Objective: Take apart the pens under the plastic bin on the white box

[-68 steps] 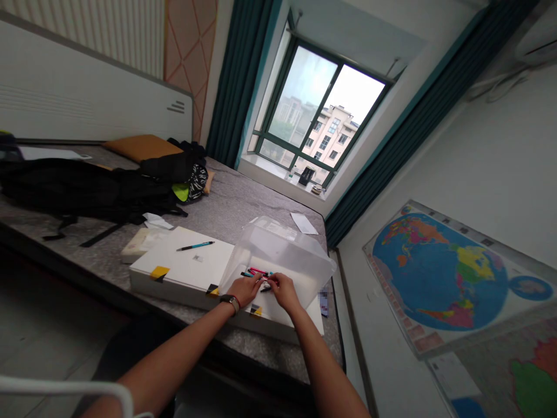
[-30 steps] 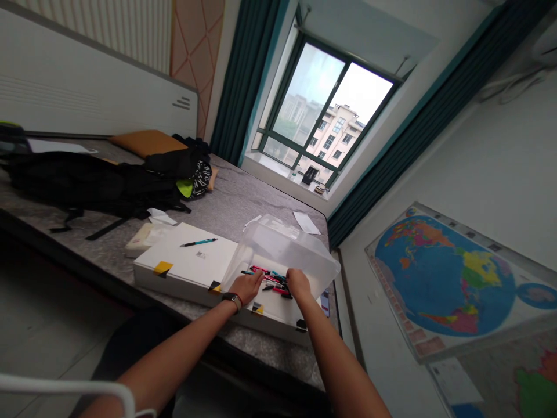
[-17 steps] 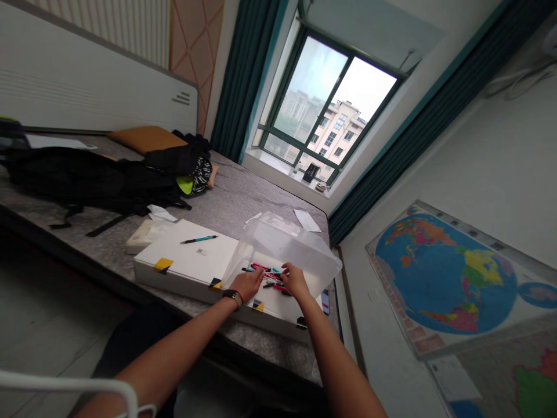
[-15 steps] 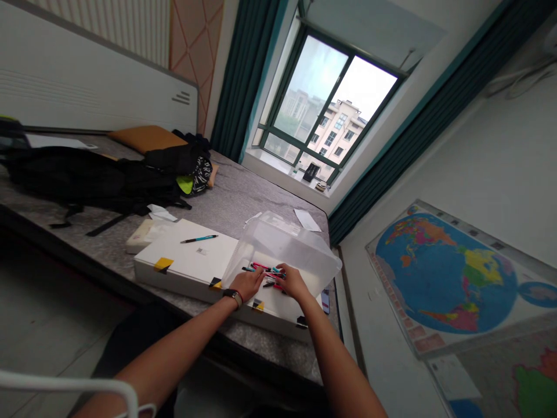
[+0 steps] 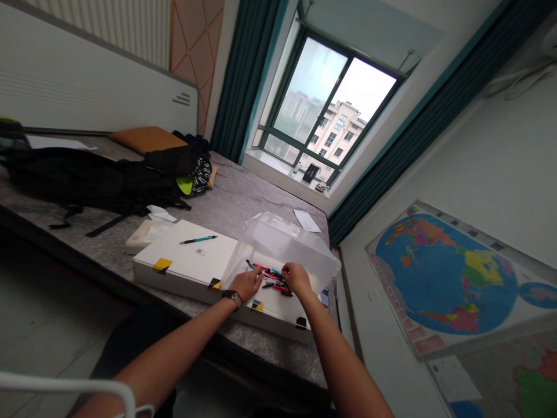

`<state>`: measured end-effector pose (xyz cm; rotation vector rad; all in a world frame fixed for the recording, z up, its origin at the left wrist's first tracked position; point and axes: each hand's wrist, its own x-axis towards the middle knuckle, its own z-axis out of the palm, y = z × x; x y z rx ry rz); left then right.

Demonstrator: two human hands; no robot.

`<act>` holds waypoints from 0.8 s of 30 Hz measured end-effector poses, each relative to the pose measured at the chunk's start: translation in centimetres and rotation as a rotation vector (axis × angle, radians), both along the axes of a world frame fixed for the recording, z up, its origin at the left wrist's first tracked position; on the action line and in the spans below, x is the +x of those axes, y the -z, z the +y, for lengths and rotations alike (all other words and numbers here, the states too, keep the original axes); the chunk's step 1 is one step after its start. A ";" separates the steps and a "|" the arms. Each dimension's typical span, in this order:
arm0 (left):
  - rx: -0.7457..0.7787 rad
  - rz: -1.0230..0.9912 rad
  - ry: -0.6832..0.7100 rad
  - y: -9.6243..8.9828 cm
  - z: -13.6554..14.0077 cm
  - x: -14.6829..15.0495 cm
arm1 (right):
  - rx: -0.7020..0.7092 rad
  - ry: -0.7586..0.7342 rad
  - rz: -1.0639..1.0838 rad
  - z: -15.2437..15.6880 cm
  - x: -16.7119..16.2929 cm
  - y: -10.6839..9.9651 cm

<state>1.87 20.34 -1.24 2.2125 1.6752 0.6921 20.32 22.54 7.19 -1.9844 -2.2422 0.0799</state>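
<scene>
As it reaches from the left edge across to the far wall, the grey bed (image 5: 256, 188) takes up the widest stretch of the view, with a pale headboard (image 5: 100, 87) along its upper left. Beyond it stands a green-framed window (image 5: 319, 93), flanked by dark teal curtains (image 5: 248, 75), and on the right wall hangs a colourful world map (image 5: 439, 276). A black backpack (image 5: 82, 180) lies on the left part of the bed. Nearer the person, a flat white box (image 5: 217, 261) with yellow-and-black patches at its front edge sits near the bed's border, and just right of it a translucent plastic bin (image 5: 282, 241) rests with its open side toward the person. The left hand (image 5: 246, 284) and right hand (image 5: 299, 280) meet a loose heap of pens (image 5: 273, 277), red, black and teal, lying between them at the bin's near side. Left fingers touch the heap's left end; right fingers are bent at its right end. Whether either grip has closed around a pen I cannot tell. A dark watch (image 5: 232, 297) circles the left wrist. One teal-and-black pen (image 5: 199, 239) lies by itself on the white box, well apart from the heap.
</scene>
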 end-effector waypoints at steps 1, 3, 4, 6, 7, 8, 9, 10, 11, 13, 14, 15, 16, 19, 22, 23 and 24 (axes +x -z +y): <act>-0.001 0.000 -0.001 0.0 0.0 0.0 | 0.016 0.012 -0.007 0.1 -0.2 0.3; -0.007 -0.006 0.006 0.0 -0.1 0.0 | 0.048 0.006 -0.013 0.4 -0.9 1.0; -0.011 -0.009 0.011 0.0 -0.1 0.0 | 0.064 -0.005 -0.014 0.6 -1.3 1.4; -0.009 -0.014 0.019 0.0 0.0 0.0 | 0.086 -0.031 -0.018 1.0 -2.3 2.1; -0.004 -0.013 0.024 0.0 0.0 -0.1 | 0.099 -0.042 -0.020 1.2 -2.8 2.4; 0.005 -0.012 0.030 0.0 -0.1 -0.1 | 0.118 -0.045 -0.023 1.3 -3.2 2.6; 0.017 -0.013 0.038 0.0 -0.1 -0.1 | 0.142 -0.041 -0.026 1.4 -3.5 2.8; 0.032 -0.015 0.049 -0.1 -0.1 -0.1 | 0.173 -0.028 -0.028 1.4 -3.7 3.0; 0.045 -0.018 0.066 -0.1 -0.2 -0.1 | 0.207 -0.011 -0.028 1.4 -3.9 3.2; 0.072 -0.025 0.090 -0.1 -0.2 -0.2 | 0.261 0.030 -0.007 1.0 -3.9 3.6; 0.081 -0.027 0.100 -0.2 -0.2 -0.2 | 0.276 0.049 0.021 0.9 -3.8 3.9; 0.085 -0.026 0.109 -0.1 -0.2 -0.2 | 0.280 0.067 0.063 0.7 -3.6 4.1; 0.086 -0.024 0.115 -0.1 -0.2 -0.2 | 0.270 0.086 0.120 0.5 -3.3 4.3; 0.078 -0.016 0.141 0.0 -0.1 -0.3 | 0.197 0.132 0.350 0.6 -2.6 4.9; 0.079 0.005 0.192 0.1 -0.1 -0.4 | 0.062 0.150 0.663 1.0 -2.3 5.1; 0.080 0.016 0.208 0.1 -0.1 -0.5 | 0.007 0.152 0.778 1.2 -2.4 5.0; 0.078 0.027 0.221 0.1 -0.1 -0.5 | -0.047 0.151 0.887 1.3 -2.5 4.9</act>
